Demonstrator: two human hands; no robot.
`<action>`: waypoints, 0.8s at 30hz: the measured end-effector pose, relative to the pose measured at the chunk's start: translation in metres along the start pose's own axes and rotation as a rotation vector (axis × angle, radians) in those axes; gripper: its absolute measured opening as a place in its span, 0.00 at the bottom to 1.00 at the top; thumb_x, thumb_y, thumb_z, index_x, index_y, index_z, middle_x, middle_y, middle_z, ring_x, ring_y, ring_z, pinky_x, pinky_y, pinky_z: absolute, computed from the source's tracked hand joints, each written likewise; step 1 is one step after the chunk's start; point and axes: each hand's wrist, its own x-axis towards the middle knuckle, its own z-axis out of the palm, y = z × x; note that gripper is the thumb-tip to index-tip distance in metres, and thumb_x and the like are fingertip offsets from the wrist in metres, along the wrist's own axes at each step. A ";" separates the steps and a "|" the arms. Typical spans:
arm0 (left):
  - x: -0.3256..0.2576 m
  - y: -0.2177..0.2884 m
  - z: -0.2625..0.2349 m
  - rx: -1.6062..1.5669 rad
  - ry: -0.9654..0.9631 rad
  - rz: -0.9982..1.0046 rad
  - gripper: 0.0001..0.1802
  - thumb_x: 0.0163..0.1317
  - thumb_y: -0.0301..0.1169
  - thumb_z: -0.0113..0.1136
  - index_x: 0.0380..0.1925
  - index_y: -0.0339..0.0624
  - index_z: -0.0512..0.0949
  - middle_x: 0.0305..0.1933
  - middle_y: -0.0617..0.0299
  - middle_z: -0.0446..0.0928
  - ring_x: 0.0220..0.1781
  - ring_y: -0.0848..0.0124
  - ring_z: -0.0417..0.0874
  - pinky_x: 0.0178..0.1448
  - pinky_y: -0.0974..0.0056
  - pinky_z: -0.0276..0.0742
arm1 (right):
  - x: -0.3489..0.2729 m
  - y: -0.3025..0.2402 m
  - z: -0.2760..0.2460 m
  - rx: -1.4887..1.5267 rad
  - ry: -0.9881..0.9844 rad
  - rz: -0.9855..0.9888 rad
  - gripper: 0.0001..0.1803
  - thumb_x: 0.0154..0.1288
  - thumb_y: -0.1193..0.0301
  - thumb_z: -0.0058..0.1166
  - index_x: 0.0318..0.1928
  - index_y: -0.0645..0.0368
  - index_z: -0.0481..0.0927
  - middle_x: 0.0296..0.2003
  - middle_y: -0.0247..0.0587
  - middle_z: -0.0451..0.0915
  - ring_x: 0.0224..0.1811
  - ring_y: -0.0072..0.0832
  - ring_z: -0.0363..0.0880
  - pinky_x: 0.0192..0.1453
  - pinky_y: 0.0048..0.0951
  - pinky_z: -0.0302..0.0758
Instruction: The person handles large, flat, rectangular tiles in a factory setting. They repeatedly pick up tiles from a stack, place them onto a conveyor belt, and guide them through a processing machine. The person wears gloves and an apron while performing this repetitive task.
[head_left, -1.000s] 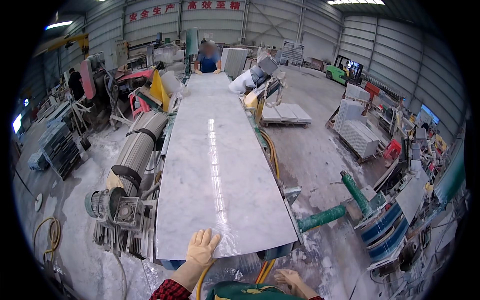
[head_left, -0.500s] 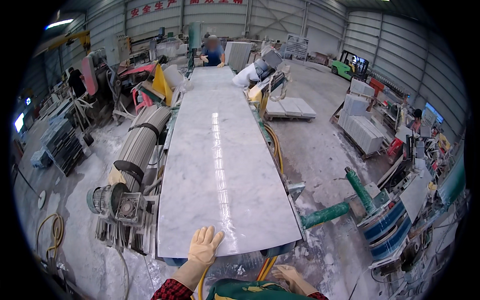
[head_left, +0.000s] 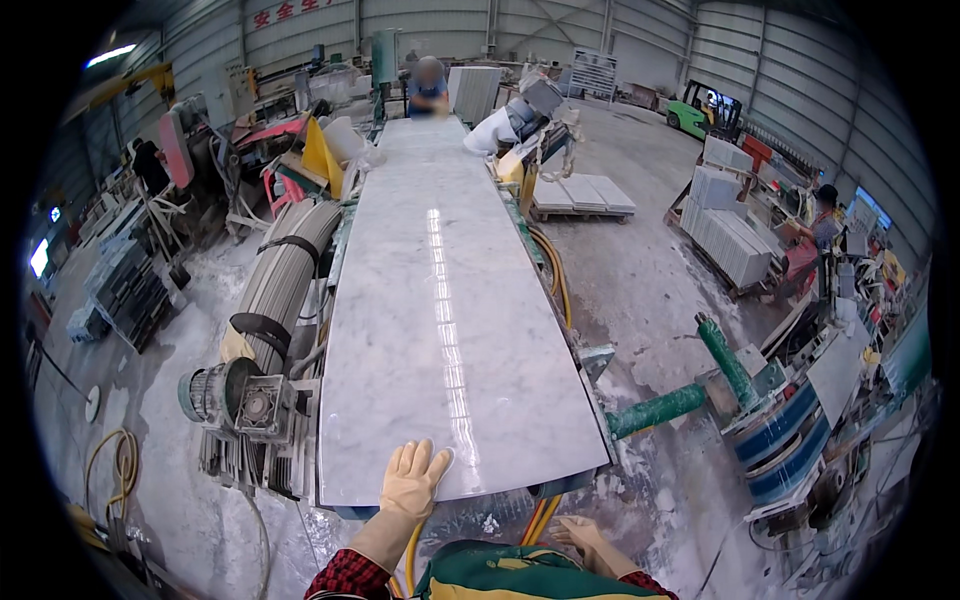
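Note:
A long white marble slab (head_left: pixel 390 330) with faint grey veining lies flat on the machine bed, stretching away from me. In a cream rubber glove, my left hand (head_left: pixel 412 478) rests on its near edge, palm down, fingers extended. My right hand (head_left: pixel 585 540), gloved alike, hangs below and beyond the slab's near edge, right of my green apron (head_left: pixel 500 572). It touches nothing that shows, and its fingers are loosely stretched. At the slab's far end a co-worker (head_left: pixel 428 90) in blue stands with blurred hands by the edge.
Left of the slab sit a motor (head_left: pixel 215 392) and a ribbed grey roll (head_left: pixel 285 270). A green cylinder (head_left: pixel 655 410) juts out at right. Stacked slabs (head_left: pixel 725 235), another person (head_left: pixel 825 220) and a green forklift (head_left: pixel 703 108) are farther right. Yellow hoses (head_left: pixel 540 522) run beneath the slab.
My view has tilted slightly. The far co-worker has lowered their head and moved their hands. The person at right shows more fully. My left hand stays on the slab's near edge.

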 end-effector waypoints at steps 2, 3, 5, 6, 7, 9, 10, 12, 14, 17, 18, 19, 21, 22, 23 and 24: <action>-0.001 0.002 -0.004 -0.017 -0.012 -0.010 0.32 0.55 0.29 0.63 0.65 0.50 0.76 0.65 0.44 0.73 0.67 0.44 0.72 0.73 0.44 0.67 | -0.004 -0.006 0.003 -0.004 -0.001 -0.005 0.20 0.83 0.63 0.52 0.62 0.64 0.81 0.42 0.46 0.90 0.37 0.32 0.90 0.45 0.28 0.87; -0.001 0.003 -0.007 -0.032 -0.022 -0.019 0.33 0.55 0.29 0.63 0.65 0.50 0.76 0.65 0.44 0.73 0.67 0.44 0.72 0.73 0.43 0.67 | -0.006 -0.008 0.004 -0.007 -0.002 -0.007 0.19 0.83 0.63 0.52 0.62 0.64 0.82 0.42 0.46 0.90 0.37 0.32 0.90 0.45 0.28 0.87; 0.000 0.006 -0.010 -0.051 -0.032 -0.025 0.33 0.55 0.29 0.63 0.65 0.50 0.76 0.66 0.44 0.73 0.68 0.43 0.72 0.74 0.43 0.66 | -0.012 -0.012 0.004 -0.006 0.021 -0.030 0.19 0.82 0.63 0.53 0.62 0.64 0.82 0.43 0.46 0.90 0.38 0.32 0.90 0.45 0.29 0.88; 0.000 0.007 -0.010 -0.052 -0.035 -0.026 0.33 0.56 0.29 0.63 0.66 0.50 0.76 0.66 0.44 0.73 0.68 0.43 0.71 0.74 0.43 0.66 | -0.014 -0.012 0.004 -0.006 0.032 -0.041 0.19 0.82 0.63 0.53 0.62 0.64 0.82 0.43 0.46 0.90 0.38 0.32 0.90 0.45 0.29 0.88; 0.000 0.007 -0.010 -0.052 -0.037 -0.027 0.33 0.56 0.29 0.63 0.66 0.50 0.76 0.66 0.43 0.73 0.68 0.43 0.71 0.74 0.43 0.66 | -0.010 -0.007 0.002 0.007 0.024 -0.042 0.19 0.82 0.63 0.53 0.62 0.64 0.82 0.43 0.46 0.90 0.39 0.32 0.90 0.45 0.29 0.88; -0.002 0.007 -0.008 -0.039 -0.030 -0.028 0.34 0.55 0.28 0.63 0.66 0.50 0.76 0.67 0.43 0.72 0.68 0.43 0.71 0.75 0.42 0.65 | -0.002 0.000 -0.002 0.034 0.003 -0.045 0.19 0.82 0.64 0.54 0.62 0.63 0.82 0.43 0.46 0.90 0.39 0.32 0.90 0.45 0.30 0.88; -0.003 0.007 -0.007 -0.034 -0.027 -0.031 0.34 0.55 0.28 0.63 0.66 0.49 0.76 0.67 0.43 0.72 0.69 0.42 0.71 0.75 0.42 0.65 | -0.003 0.000 -0.002 0.035 0.007 -0.046 0.19 0.81 0.63 0.54 0.62 0.63 0.82 0.43 0.46 0.90 0.39 0.32 0.90 0.45 0.30 0.88; -0.005 0.007 -0.007 -0.051 -0.025 -0.034 0.34 0.54 0.27 0.63 0.66 0.49 0.76 0.67 0.43 0.72 0.69 0.42 0.71 0.75 0.42 0.65 | -0.006 0.000 0.000 0.037 0.012 -0.047 0.19 0.81 0.63 0.55 0.61 0.63 0.82 0.43 0.46 0.90 0.39 0.32 0.90 0.45 0.30 0.88; -0.003 0.009 -0.008 -0.068 -0.027 -0.028 0.35 0.54 0.27 0.62 0.66 0.49 0.76 0.67 0.42 0.72 0.68 0.42 0.71 0.75 0.41 0.65 | -0.005 0.003 -0.005 0.049 0.014 -0.057 0.19 0.81 0.63 0.55 0.61 0.62 0.82 0.43 0.47 0.90 0.39 0.32 0.90 0.46 0.30 0.88; -0.004 0.008 -0.009 -0.045 -0.064 -0.026 0.38 0.51 0.29 0.66 0.67 0.51 0.74 0.68 0.44 0.71 0.70 0.43 0.70 0.76 0.42 0.64 | -0.008 0.002 -0.003 0.061 0.035 -0.053 0.18 0.81 0.63 0.56 0.61 0.62 0.83 0.43 0.47 0.90 0.39 0.32 0.90 0.46 0.30 0.88; -0.008 0.004 -0.001 -0.012 -0.092 -0.027 0.41 0.49 0.31 0.69 0.69 0.54 0.73 0.70 0.45 0.71 0.72 0.43 0.69 0.78 0.42 0.62 | -0.009 0.000 -0.001 0.064 0.045 -0.048 0.18 0.81 0.63 0.56 0.60 0.62 0.83 0.43 0.47 0.90 0.38 0.32 0.90 0.46 0.30 0.88; -0.008 0.004 -0.001 0.021 -0.120 -0.029 0.44 0.47 0.34 0.73 0.70 0.57 0.72 0.72 0.47 0.70 0.74 0.44 0.68 0.79 0.43 0.60 | -0.009 0.000 0.000 0.066 0.045 -0.048 0.18 0.81 0.63 0.55 0.60 0.63 0.83 0.43 0.47 0.90 0.38 0.32 0.90 0.45 0.29 0.88; -0.009 0.005 -0.001 0.008 -0.107 -0.035 0.44 0.47 0.33 0.72 0.70 0.56 0.72 0.71 0.47 0.70 0.74 0.45 0.68 0.79 0.43 0.61 | -0.010 -0.001 0.001 0.068 0.046 -0.049 0.18 0.81 0.64 0.55 0.60 0.64 0.83 0.42 0.47 0.90 0.37 0.31 0.90 0.45 0.28 0.88; -0.009 0.006 -0.003 0.001 -0.101 -0.037 0.44 0.46 0.32 0.72 0.69 0.56 0.73 0.71 0.47 0.70 0.73 0.45 0.68 0.79 0.43 0.61 | -0.010 0.001 0.000 0.063 0.051 -0.051 0.18 0.81 0.64 0.55 0.60 0.64 0.83 0.42 0.47 0.90 0.37 0.31 0.90 0.45 0.28 0.87; -0.009 0.006 -0.002 0.009 -0.094 -0.034 0.44 0.47 0.32 0.72 0.70 0.56 0.73 0.71 0.47 0.70 0.73 0.45 0.68 0.79 0.43 0.61 | -0.008 0.003 0.000 0.057 0.056 -0.052 0.18 0.81 0.64 0.54 0.60 0.64 0.83 0.42 0.47 0.90 0.36 0.31 0.90 0.44 0.27 0.87; -0.009 0.006 0.000 0.017 -0.088 -0.031 0.44 0.47 0.32 0.72 0.70 0.56 0.73 0.71 0.47 0.70 0.73 0.45 0.68 0.79 0.43 0.61 | -0.007 0.004 0.000 0.051 0.060 -0.054 0.18 0.81 0.64 0.54 0.60 0.64 0.82 0.42 0.47 0.90 0.36 0.30 0.90 0.44 0.27 0.87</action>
